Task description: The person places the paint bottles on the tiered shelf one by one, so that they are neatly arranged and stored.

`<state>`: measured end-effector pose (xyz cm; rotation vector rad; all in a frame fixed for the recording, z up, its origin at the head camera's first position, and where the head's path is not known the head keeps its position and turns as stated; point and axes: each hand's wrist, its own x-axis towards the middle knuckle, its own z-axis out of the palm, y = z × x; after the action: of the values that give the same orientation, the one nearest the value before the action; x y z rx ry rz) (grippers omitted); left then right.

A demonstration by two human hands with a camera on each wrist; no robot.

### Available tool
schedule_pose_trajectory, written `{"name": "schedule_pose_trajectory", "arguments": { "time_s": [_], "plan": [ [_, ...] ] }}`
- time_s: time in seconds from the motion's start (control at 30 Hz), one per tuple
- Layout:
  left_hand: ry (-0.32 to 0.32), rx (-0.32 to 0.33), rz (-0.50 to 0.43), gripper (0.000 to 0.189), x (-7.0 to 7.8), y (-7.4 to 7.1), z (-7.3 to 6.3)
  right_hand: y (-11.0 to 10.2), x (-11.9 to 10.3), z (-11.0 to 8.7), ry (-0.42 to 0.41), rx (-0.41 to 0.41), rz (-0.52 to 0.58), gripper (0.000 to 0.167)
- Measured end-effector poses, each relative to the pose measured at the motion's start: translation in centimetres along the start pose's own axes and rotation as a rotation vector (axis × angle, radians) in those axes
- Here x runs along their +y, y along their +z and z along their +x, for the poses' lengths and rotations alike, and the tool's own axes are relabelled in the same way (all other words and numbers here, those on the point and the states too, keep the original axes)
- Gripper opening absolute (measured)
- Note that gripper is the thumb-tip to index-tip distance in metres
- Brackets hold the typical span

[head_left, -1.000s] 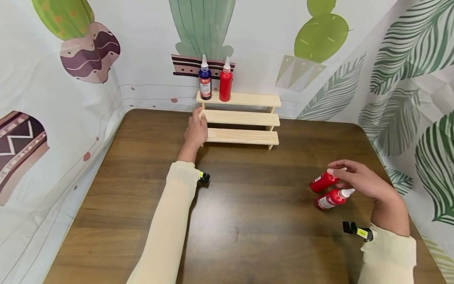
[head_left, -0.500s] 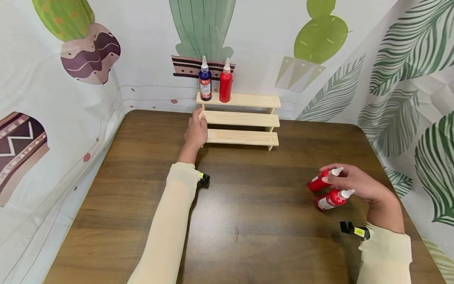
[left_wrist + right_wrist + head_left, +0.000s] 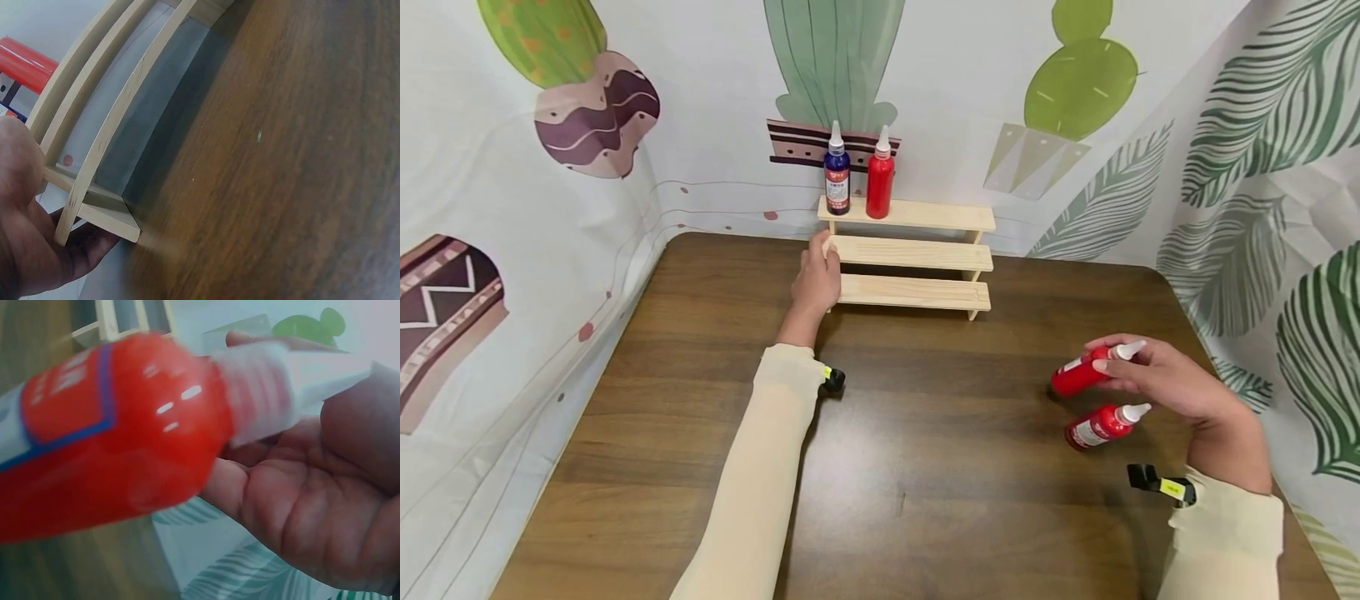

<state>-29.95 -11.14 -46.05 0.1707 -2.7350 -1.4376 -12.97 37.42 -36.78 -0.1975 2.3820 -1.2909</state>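
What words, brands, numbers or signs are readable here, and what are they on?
Nothing reads clearly.
Blue bottle on the top shelf: lettering too small.
Red bottle in the right hand: lettering too small.
Other red bottle on the table: lettering too small.
Close red bottle, right wrist view: white letters, blurred.
Yellow tag by each wrist: marks too small.

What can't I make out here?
Head: fine print on the blue bottle, too small.
Head: some fingertips of the right grip, behind the held bottle.
Right wrist: base of a red bottle, cut off by left edge.
Left wrist: far end of the rack, cut off by top edge.
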Motion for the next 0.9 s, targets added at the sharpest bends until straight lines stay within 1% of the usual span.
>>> {"name": "schedule_pose_trajectory", "arguments": {
  "time_s": [0.17,0.43,0.57,0.77,0.9],
  "plan": [
    [0.001,-0.003,0.004,0.051,-0.2,0.2,0.2,-0.1,-1.1,-0.4,-0.057,0.013,-0.025,0.033],
    [0.004,0.003,0.001,0.051,-0.5,0.4,0.4,0.3,-4.0,-0.8,-0.128,0.062,-0.108,0.036],
    [0.013,0.001,-0.007,0.051,-0.5,0.3,0.3,0.5,-5.2,-0.6,-0.173,0.045,-0.104,0.037],
    [0.012,-0.001,-0.012,0.051,-0.4,0.2,0.3,1.2,-6.6,-0.3,-0.19,0.032,-0.087,0.036],
    [0.01,0.001,-0.006,0.051,-0.4,0.2,0.3,2.0,-7.4,0.3,-0.18,0.039,-0.09,0.036]
  ]
}}
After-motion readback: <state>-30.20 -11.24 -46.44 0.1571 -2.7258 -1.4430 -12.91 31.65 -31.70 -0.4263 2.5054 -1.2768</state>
